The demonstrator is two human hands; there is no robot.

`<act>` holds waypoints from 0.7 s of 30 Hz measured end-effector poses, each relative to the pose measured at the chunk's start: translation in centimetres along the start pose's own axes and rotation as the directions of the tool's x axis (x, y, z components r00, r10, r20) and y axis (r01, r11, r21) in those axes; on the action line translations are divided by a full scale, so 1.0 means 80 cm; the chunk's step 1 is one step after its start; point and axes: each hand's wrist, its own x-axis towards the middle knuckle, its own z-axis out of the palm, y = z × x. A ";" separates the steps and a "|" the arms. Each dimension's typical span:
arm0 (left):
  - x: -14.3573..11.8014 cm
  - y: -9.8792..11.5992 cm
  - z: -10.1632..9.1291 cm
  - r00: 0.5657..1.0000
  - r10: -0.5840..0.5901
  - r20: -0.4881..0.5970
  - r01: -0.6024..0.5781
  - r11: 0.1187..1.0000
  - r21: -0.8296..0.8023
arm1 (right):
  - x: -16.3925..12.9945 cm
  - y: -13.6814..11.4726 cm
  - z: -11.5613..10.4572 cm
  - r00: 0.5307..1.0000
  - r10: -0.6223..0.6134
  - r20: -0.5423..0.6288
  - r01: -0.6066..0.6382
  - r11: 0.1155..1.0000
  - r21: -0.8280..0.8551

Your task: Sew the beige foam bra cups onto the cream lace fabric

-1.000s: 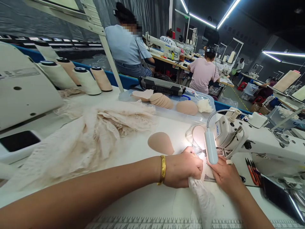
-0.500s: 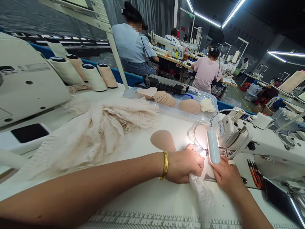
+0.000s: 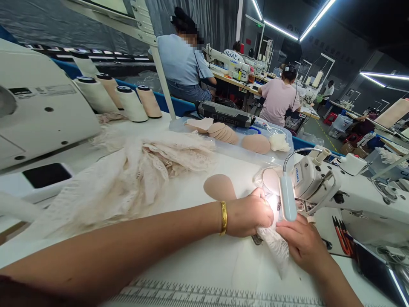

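Note:
My left hand [image 3: 255, 213], with a gold bangle [image 3: 223, 218] on its wrist, is closed on white lace fabric [image 3: 274, 245] beside the lit needle area of a white sewing machine [image 3: 315, 179]. My right hand [image 3: 302, 238] lies with fingers stretched out at the lace's right edge, under the lamp [image 3: 288, 200]; its thumb is hidden. Behind my left hand, a beige pad [image 3: 271, 181] lies with the lace. A loose beige teardrop-shaped pad [image 3: 219, 187] rests on the table to the left. A small dark metal piece [image 3: 256, 239] shows below my left hand; its kind is unclear.
Crumpled cream lace [image 3: 134, 183] covers the table's left side. A clear plastic tray [image 3: 230, 153] with stacked pads stands at the back. Thread cones [image 3: 131, 104] stand back left. Red-handled tools [image 3: 341, 236] and a dark tablet-like device [image 3: 372, 264] lie right. A ruler strip [image 3: 204, 294] runs along the front.
The lace has shifted forward, its hanging tail now shorter in front of my hands. My left hand has moved slightly up, and my right hand's fingers have come onto the lace.

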 end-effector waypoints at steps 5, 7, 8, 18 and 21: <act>0.000 0.005 0.003 0.997 0.076 -0.016 -0.073 0.986 0.148 | 0.003 -0.012 -0.006 0.994 -0.077 0.075 0.070 0.993 0.096; 0.001 0.003 0.004 0.997 0.077 -0.026 -0.072 0.983 0.168 | 0.003 -0.012 -0.006 0.994 -0.075 0.076 0.068 0.993 0.093; 0.002 0.002 0.005 0.997 0.074 -0.035 -0.067 0.982 0.175 | 0.002 -0.011 -0.005 0.995 -0.070 0.072 0.064 0.994 0.085; 0.005 -0.005 0.011 0.989 0.102 -0.105 -0.064 0.947 0.315 | 0.000 0.000 0.000 1.000 0.020 -0.024 -0.020 1.000 0.004; 0.005 -0.002 0.014 0.983 0.126 -0.133 -0.066 0.921 0.383 | -0.002 0.003 0.003 0.998 0.032 -0.048 -0.034 0.999 -0.034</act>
